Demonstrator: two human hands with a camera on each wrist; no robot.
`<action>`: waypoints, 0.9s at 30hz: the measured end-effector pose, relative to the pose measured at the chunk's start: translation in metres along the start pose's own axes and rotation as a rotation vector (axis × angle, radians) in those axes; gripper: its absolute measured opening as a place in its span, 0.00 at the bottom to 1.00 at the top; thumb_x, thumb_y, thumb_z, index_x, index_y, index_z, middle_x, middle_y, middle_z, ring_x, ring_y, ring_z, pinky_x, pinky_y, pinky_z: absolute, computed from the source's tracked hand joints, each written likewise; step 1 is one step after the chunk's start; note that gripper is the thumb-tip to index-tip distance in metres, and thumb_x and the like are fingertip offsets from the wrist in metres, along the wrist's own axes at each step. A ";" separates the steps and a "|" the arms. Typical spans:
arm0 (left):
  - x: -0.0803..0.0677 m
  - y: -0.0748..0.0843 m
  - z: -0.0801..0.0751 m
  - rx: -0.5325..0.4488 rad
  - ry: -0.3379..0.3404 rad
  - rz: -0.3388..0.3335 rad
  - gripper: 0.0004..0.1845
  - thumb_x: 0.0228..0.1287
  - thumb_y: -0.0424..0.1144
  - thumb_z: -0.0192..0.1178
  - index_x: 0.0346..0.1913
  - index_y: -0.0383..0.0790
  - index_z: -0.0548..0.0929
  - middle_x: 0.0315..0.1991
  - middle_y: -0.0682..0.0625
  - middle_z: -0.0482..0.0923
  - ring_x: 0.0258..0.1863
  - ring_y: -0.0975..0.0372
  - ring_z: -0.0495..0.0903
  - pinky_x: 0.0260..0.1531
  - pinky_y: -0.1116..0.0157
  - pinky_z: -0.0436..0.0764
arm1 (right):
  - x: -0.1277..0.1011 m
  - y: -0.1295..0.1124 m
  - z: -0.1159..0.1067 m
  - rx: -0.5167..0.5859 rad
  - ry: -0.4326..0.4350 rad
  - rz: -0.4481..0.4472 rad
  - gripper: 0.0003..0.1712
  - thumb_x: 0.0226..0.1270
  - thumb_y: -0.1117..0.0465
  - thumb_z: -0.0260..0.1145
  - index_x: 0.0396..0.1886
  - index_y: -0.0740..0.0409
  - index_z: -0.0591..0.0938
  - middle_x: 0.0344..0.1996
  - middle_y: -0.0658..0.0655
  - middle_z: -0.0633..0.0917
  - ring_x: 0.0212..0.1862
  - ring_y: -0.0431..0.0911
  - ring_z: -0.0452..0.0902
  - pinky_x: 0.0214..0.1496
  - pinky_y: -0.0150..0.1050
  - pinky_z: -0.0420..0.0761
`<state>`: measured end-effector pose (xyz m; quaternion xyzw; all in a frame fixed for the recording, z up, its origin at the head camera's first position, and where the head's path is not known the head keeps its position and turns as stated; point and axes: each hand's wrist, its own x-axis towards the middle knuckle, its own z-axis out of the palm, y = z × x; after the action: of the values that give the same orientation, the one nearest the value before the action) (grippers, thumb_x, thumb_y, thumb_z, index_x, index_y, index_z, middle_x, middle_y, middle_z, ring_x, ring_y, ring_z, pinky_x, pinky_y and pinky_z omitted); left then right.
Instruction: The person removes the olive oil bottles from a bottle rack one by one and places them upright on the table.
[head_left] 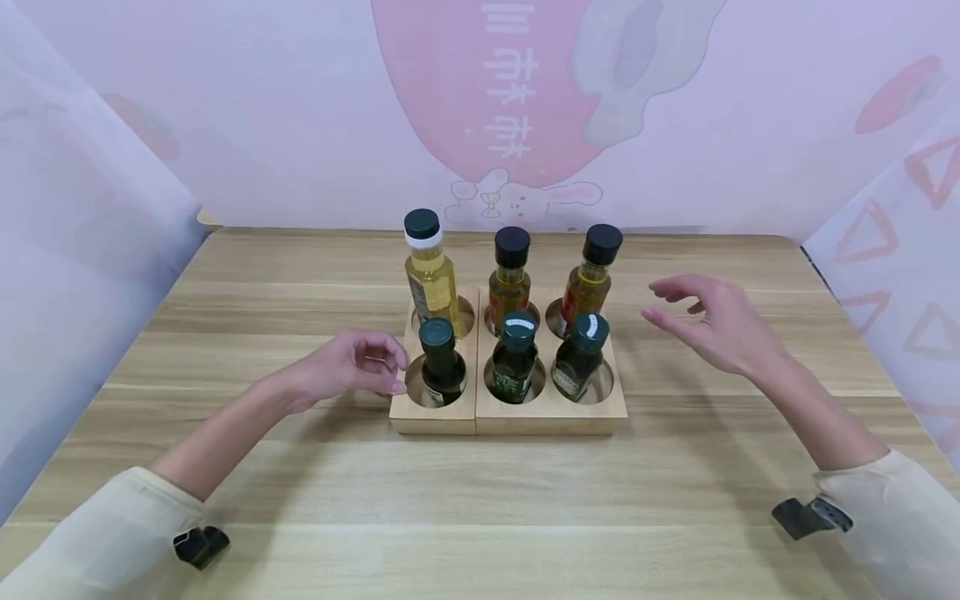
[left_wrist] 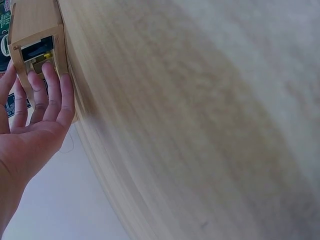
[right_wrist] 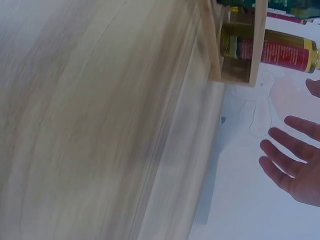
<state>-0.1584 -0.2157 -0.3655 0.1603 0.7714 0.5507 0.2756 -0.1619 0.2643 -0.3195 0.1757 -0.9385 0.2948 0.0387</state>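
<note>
My left hand [head_left: 347,368] is at the left side of a narrow wooden bottle rack [head_left: 432,423], fingers loosely bent. In the left wrist view its fingers lie in front of the rack's open end; whether they touch it I cannot tell. That rack holds a tall pale-yellow oil bottle [head_left: 437,287] behind a dark, green-capped bottle [head_left: 444,368]. Against it stands a wider wooden rack [head_left: 543,425] with two black-capped, red-labelled oil bottles [head_left: 509,290] behind two dark green-capped bottles [head_left: 513,371]. Off to the right, my right hand [head_left: 712,325] hovers apart from the racks, holding nothing.
The racks stand on a wood-grain table [head_left: 480,517]. A pale printed backdrop [head_left: 300,125] rises behind the table's far edge, with similar sheets at both sides. A black strap [head_left: 201,546] hangs at the left sleeve, another black strap [head_left: 810,517] at the right.
</note>
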 end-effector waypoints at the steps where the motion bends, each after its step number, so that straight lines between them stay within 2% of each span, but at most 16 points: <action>1: 0.000 0.000 0.000 -0.005 -0.002 0.001 0.16 0.59 0.27 0.73 0.46 0.25 0.78 0.37 0.46 0.77 0.39 0.59 0.79 0.41 0.68 0.83 | 0.000 -0.002 0.000 0.013 0.010 -0.007 0.25 0.76 0.51 0.67 0.60 0.65 0.83 0.53 0.65 0.87 0.55 0.58 0.82 0.52 0.48 0.84; 4: 0.001 0.000 0.000 -0.019 -0.003 -0.003 0.16 0.59 0.26 0.73 0.46 0.25 0.78 0.36 0.46 0.77 0.38 0.59 0.79 0.41 0.67 0.83 | 0.000 -0.007 0.001 0.057 0.028 -0.031 0.18 0.74 0.55 0.69 0.54 0.63 0.86 0.45 0.60 0.90 0.46 0.47 0.84 0.44 0.29 0.82; 6: 0.000 -0.001 0.000 -0.032 -0.003 -0.013 0.16 0.59 0.26 0.73 0.46 0.25 0.78 0.36 0.47 0.77 0.38 0.60 0.79 0.41 0.67 0.84 | -0.001 -0.011 0.001 0.092 0.030 -0.040 0.15 0.73 0.57 0.71 0.52 0.62 0.87 0.42 0.58 0.90 0.43 0.41 0.83 0.42 0.23 0.80; 10: 0.000 -0.001 0.001 -0.057 -0.008 -0.027 0.16 0.59 0.25 0.72 0.47 0.25 0.77 0.35 0.47 0.78 0.37 0.61 0.80 0.40 0.64 0.86 | -0.002 -0.019 0.000 0.165 0.007 -0.020 0.12 0.71 0.61 0.72 0.50 0.61 0.88 0.41 0.57 0.90 0.40 0.34 0.83 0.42 0.24 0.81; 15: 0.000 -0.001 0.001 -0.070 -0.018 -0.027 0.16 0.60 0.25 0.71 0.47 0.25 0.76 0.33 0.48 0.79 0.35 0.61 0.81 0.41 0.61 0.87 | -0.005 -0.027 -0.003 0.274 -0.039 0.017 0.13 0.71 0.62 0.72 0.52 0.62 0.87 0.43 0.59 0.90 0.40 0.39 0.86 0.43 0.27 0.84; 22: 0.001 -0.001 0.001 -0.076 -0.023 -0.025 0.15 0.61 0.25 0.71 0.46 0.27 0.77 0.33 0.49 0.79 0.35 0.61 0.81 0.42 0.61 0.87 | -0.007 -0.034 0.000 0.420 -0.074 -0.055 0.13 0.68 0.68 0.72 0.51 0.65 0.86 0.40 0.51 0.89 0.41 0.42 0.87 0.46 0.29 0.85; 27: 0.001 -0.002 0.001 -0.091 -0.042 -0.018 0.14 0.62 0.25 0.70 0.45 0.27 0.76 0.33 0.48 0.81 0.36 0.61 0.82 0.45 0.60 0.87 | -0.006 -0.040 0.003 0.452 -0.090 -0.116 0.13 0.66 0.70 0.72 0.50 0.65 0.87 0.41 0.57 0.89 0.41 0.42 0.86 0.45 0.30 0.85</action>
<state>-0.1585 -0.2156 -0.3678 0.1524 0.7410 0.5793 0.3036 -0.1416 0.2342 -0.3013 0.2462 -0.8378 0.4866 -0.0266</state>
